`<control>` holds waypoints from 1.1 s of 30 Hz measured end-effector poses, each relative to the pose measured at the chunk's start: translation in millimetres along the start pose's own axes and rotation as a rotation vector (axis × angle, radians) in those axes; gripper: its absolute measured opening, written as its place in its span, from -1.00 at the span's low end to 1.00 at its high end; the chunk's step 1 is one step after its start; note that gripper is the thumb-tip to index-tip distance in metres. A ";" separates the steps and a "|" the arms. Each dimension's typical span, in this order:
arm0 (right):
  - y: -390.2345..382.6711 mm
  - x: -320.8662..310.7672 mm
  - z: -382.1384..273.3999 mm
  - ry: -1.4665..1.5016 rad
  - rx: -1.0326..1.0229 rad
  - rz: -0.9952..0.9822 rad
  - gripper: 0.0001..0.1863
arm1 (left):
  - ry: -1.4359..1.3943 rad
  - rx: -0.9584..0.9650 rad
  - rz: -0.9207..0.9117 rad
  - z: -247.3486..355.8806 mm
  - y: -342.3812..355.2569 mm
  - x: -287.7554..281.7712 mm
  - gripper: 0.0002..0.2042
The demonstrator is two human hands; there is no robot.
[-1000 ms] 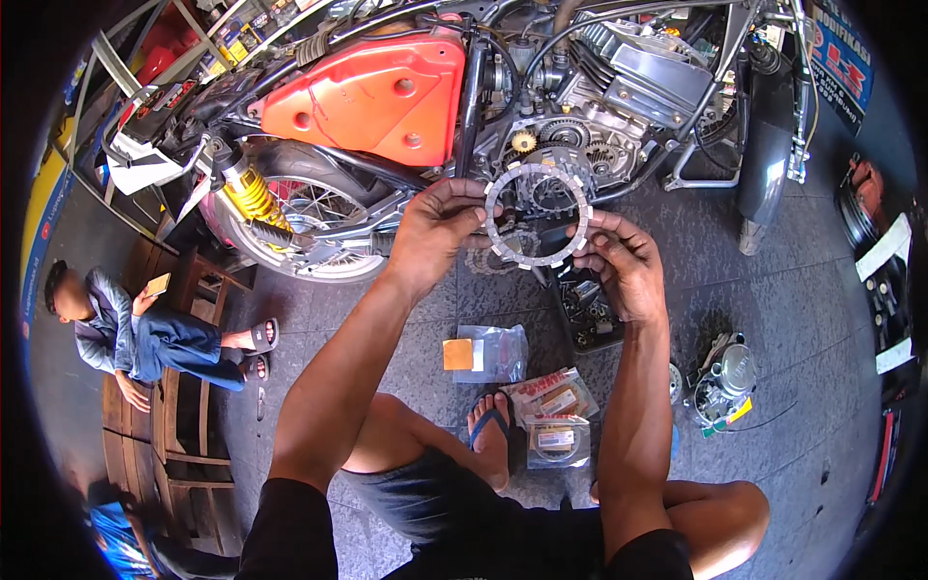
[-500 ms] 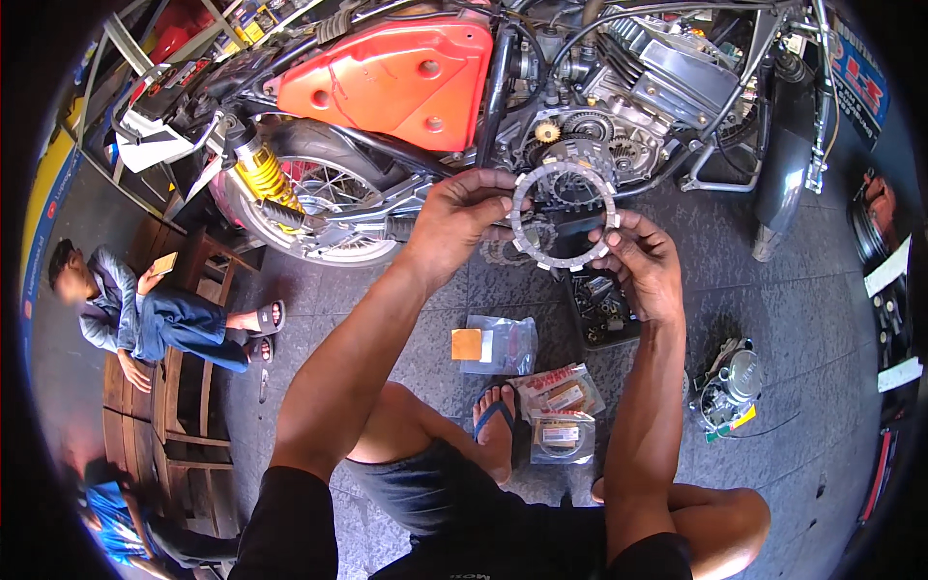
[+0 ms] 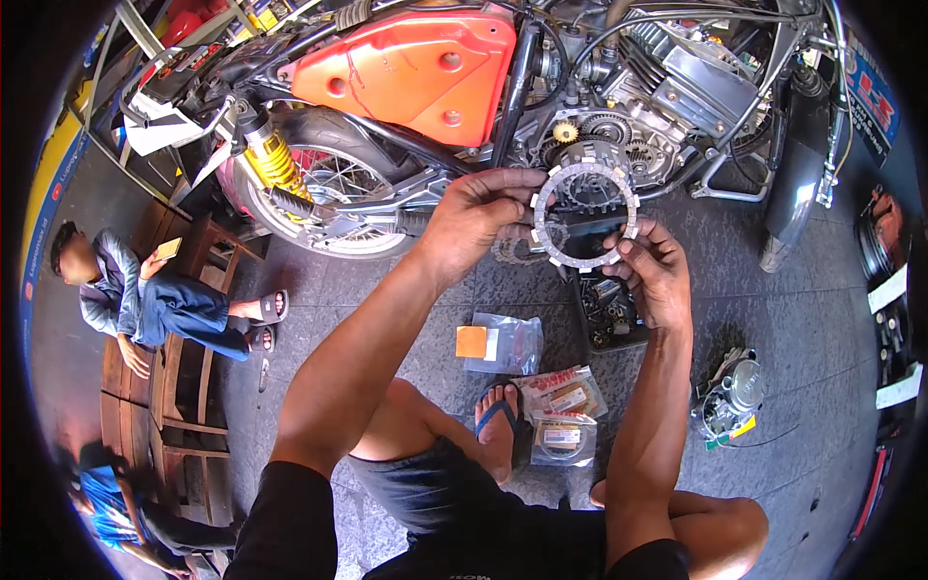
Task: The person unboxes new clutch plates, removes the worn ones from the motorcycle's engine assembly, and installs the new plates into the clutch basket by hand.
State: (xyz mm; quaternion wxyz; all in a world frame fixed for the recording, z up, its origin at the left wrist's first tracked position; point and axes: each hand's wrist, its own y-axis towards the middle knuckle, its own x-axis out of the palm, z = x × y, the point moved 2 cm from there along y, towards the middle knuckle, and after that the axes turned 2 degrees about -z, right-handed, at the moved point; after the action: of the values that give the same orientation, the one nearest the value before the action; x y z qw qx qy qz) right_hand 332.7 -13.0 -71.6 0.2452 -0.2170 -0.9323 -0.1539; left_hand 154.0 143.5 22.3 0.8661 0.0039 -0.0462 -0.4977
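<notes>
My left hand (image 3: 476, 218) and my right hand (image 3: 650, 271) pinch a pale metal ring with blocky tabs (image 3: 580, 260) at its upper left and lower right, holding it upright. Behind the ring, a stack of toothed plates (image 3: 597, 152) partly shows in front of the motorcycle's opened engine (image 3: 659, 164), with a small yellow gear (image 3: 565, 131) and steel gears. Under my hands, a dark tray (image 3: 628, 343) holds small metal parts. Another toothed ring (image 3: 514, 249) lies partly hidden behind my left fingers.
Red motorcycle body panel (image 3: 396, 82), rear wheel (image 3: 280, 213) and exhaust (image 3: 788, 213) span the top. Plastic packets (image 3: 503, 343) (image 3: 565, 449) lie by my foot. A metal cover assembly (image 3: 730, 396) sits right. A seated person (image 3: 184, 309) and another person (image 3: 111, 498) are left, by wooden benches (image 3: 188, 425).
The view has shifted, so the motorcycle appears farther right. My hands and the ring have moved slightly rightward with it, still in the same grip.
</notes>
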 end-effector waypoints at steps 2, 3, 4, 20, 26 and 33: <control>-0.1 -1.8 2.5 0.026 -0.007 0.008 -0.82 | -0.004 0.007 -0.017 -3.6 2.4 -0.3 -0.65; 0.1 -2.2 4.8 0.047 -0.011 0.015 -0.82 | 0.035 -0.026 0.002 -6.3 3.4 -0.2 -0.68; -0.2 -2.1 6.6 0.067 -0.018 0.024 -0.83 | 0.076 -0.058 0.019 -8.7 4.1 1.2 -0.71; 26.2 -38.2 101.8 0.201 -0.070 0.444 -0.77 | 0.791 0.175 0.302 -52.4 71.8 24.2 -0.82; 44.8 -34.9 108.5 0.321 -0.101 0.540 -0.83 | 0.831 0.297 0.439 -56.8 92.5 35.0 -0.84; 52.9 -31.3 117.4 0.373 -0.112 0.579 -0.80 | 0.777 0.278 0.479 -58.1 92.7 35.2 -0.80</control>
State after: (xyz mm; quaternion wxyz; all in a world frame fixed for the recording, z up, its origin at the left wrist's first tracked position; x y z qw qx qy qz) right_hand 336.8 68.3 -176.2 0.4325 -0.4537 -0.7613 -0.1660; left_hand 256.4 157.6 -28.0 0.9009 0.2949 0.2151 -0.2350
